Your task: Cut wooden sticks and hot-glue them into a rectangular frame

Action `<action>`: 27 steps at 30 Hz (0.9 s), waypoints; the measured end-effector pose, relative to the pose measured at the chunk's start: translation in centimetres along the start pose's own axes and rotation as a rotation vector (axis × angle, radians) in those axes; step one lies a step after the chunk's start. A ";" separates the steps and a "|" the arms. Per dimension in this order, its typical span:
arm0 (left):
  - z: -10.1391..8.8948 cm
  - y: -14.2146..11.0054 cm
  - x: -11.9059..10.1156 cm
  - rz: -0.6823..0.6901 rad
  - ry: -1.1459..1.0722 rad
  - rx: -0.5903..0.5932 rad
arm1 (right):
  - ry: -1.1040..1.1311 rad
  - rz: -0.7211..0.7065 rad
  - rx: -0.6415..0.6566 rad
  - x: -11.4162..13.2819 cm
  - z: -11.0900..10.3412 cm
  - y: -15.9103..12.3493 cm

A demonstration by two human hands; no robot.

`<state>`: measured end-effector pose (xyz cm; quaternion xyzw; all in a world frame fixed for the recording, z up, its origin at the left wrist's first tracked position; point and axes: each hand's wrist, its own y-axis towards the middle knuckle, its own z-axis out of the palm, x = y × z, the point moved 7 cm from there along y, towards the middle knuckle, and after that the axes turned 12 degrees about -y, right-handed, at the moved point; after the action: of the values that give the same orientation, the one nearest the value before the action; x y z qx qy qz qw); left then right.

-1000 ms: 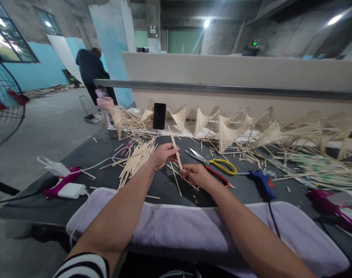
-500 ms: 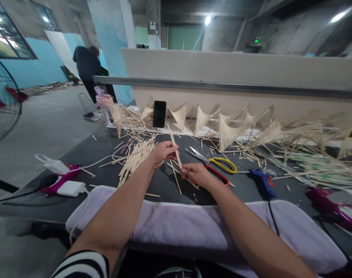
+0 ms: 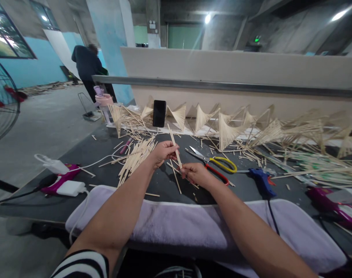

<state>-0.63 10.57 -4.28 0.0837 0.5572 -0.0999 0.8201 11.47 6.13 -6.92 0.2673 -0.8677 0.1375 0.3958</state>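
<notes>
Thin wooden sticks point(image 3: 172, 135), a pair or so, slant up between my hands over the dark table. My left hand point(image 3: 165, 151) pinches them around the middle. At their lower end, the fingers of my right hand point(image 3: 194, 172) are closed on them. Beneath the hands, more loose sticks point(image 3: 176, 180) lie crossed on the tabletop. A pile of sticks point(image 3: 137, 158) spreads left of my left hand. Just beyond my right hand rest scissors point(image 3: 206, 159) with one yellow and one red handle, blades apart.
Fan-shaped stick structures point(image 3: 228, 133) line the back. A phone point(image 3: 159, 113) stands upright among them. A blue glue gun point(image 3: 262, 182) lies at right, a magenta power strip point(image 3: 60, 181) at left. A lilac cloth point(image 3: 178, 224) covers the front edge. A person point(image 3: 89, 69) bends over at back left.
My hands and the sticks between them hold nearly the same position. The view has shifted very slightly; nothing else has visibly moved.
</notes>
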 end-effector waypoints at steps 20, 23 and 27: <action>0.1 0.0 -0.1 -0.001 0.018 0.001 | 0.033 -0.020 0.051 0.1 0.2 -0.2; 0.1 0.0 -0.1 0.007 0.012 0.011 | 0.067 -0.015 0.062 0.1 0.2 -0.1; 0.3 0.0 -0.2 0.011 0.007 0.022 | 0.104 -0.022 0.069 0.2 0.1 -0.1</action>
<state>-0.45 10.46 -3.97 0.0961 0.5586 -0.1011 0.8176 11.32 5.93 -6.86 0.2827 -0.8378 0.1765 0.4324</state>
